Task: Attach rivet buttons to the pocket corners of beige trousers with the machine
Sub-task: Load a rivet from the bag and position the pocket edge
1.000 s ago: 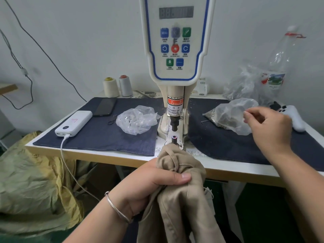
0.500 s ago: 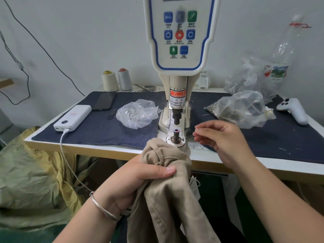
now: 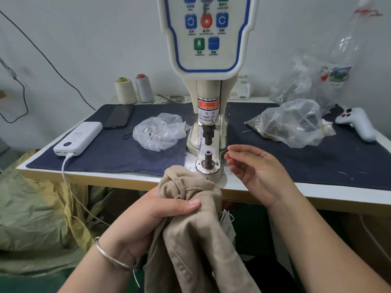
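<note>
The rivet machine (image 3: 208,85) stands at the table's middle, its upper punch (image 3: 208,136) raised above the lower die post (image 3: 208,158). My left hand (image 3: 152,216) grips the bunched beige trousers (image 3: 190,225) just in front of and below the die. My right hand (image 3: 251,168) hovers right of the die post, thumb and forefinger tips pinched together on a rivet button too small to make out. A clear bag of rivet parts (image 3: 296,123) lies to the right, and a second bag (image 3: 160,132) to the left of the machine.
Dark denim mats (image 3: 118,151) cover the white table (image 3: 317,187). A power bank (image 3: 79,137) with its cable, a phone (image 3: 119,116) and two thread cones (image 3: 134,89) are at the left. At the right lie a white controller (image 3: 357,123) and a plastic bottle (image 3: 342,60).
My right hand left the right-hand bag and came down and left, close beside the die post. My left hand kept hold of the trousers below the die.
</note>
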Available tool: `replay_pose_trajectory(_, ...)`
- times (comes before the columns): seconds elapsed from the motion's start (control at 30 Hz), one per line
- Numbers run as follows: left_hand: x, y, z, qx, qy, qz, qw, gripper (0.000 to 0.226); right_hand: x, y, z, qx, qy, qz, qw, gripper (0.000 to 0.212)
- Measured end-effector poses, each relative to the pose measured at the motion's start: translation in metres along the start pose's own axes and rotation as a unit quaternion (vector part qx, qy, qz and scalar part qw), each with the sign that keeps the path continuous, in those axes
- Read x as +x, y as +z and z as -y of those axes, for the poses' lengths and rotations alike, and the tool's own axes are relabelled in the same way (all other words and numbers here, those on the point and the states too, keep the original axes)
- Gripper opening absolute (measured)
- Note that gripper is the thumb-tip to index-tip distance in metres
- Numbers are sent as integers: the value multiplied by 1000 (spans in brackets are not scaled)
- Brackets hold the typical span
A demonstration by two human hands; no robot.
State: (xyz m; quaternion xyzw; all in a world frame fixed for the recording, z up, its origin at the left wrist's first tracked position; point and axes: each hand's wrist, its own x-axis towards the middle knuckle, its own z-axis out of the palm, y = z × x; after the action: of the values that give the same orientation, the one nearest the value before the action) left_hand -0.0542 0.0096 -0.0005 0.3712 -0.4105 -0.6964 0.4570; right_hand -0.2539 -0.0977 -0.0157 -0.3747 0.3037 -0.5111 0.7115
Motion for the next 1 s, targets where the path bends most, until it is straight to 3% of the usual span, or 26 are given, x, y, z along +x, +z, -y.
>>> replay_pose_trajectory(0.73, 4, -3, 6, -4, -33, -14, 999, 43, 10, 9, -3, -81, -14, -33, 996, 10)
replay_pose_trajectory(1.0, 4, -4, 7, -13, -31, -13, 999, 39, 13, 19, -1, -148, -25, -91, 985, 9)
